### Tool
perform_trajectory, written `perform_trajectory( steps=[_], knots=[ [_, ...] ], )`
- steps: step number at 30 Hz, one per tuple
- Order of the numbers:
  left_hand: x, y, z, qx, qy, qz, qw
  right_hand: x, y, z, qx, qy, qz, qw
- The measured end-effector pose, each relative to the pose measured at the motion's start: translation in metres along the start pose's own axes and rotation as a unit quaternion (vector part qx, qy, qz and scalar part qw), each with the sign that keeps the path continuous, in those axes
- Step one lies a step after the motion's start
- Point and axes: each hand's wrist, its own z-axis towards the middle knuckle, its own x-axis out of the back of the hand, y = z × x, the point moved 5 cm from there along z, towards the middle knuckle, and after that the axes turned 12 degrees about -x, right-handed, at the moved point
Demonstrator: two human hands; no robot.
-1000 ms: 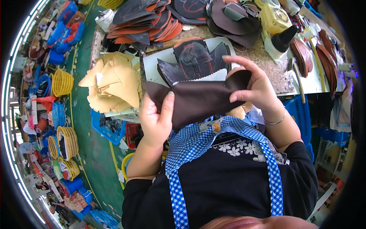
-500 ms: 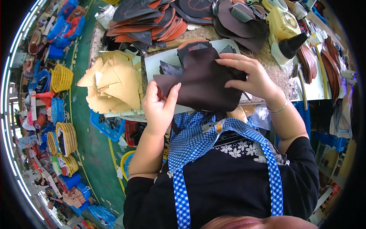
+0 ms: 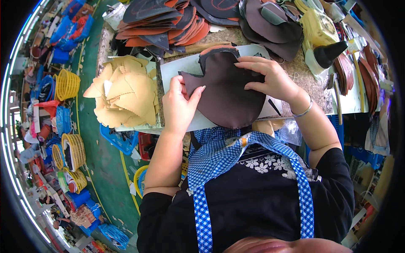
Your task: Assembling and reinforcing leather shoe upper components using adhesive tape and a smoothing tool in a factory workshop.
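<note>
A dark brown leather piece, with a rounded body and narrower flaps, lies over a white board on the workbench. Its top flap lies over a piece with an orange-brown edge. My left hand pinches the left flap, thumb on top and fingers curled beneath. On the right side, my right hand rests on the leather with fingers and thumb apart. A small dark strip lies on the board beside the leather.
Tan leather pieces are heaped at the left. Behind stand stacks of black and orange pieces and brown pieces. A black-capped bottle lies at the right. Yellow baskets stand beyond the green floor.
The leather piece has been flattened and turned slightly, its lower edge now smoothly rounded. My left hand shifted a little to the right; my right hand moved slightly left.
</note>
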Motion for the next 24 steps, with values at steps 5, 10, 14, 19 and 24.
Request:
perform_trajectory(
  steps=[5,10,14,19,24],
  knots=[
    [-0.002,0.042,0.000,-0.157,0.016,0.175,0.972,-0.002,0.000,0.005,0.015,-0.005,-0.029,0.999],
    [-0.046,0.073,-0.025,-0.301,-0.245,0.198,0.900,0.022,0.011,0.005,-0.046,0.120,-0.114,0.985],
    [-0.045,0.078,-0.025,-0.278,-0.287,0.183,0.898,0.058,0.037,-0.010,-0.143,0.327,-0.156,0.921],
    [-0.034,0.080,-0.016,-0.269,-0.336,0.143,0.891,-0.029,-0.037,-0.044,0.202,0.109,-0.120,0.966],
    [0.025,0.033,0.098,-0.109,-0.148,-0.096,0.978,-0.015,-0.047,-0.051,0.152,0.198,-0.097,0.964]
  ],
)
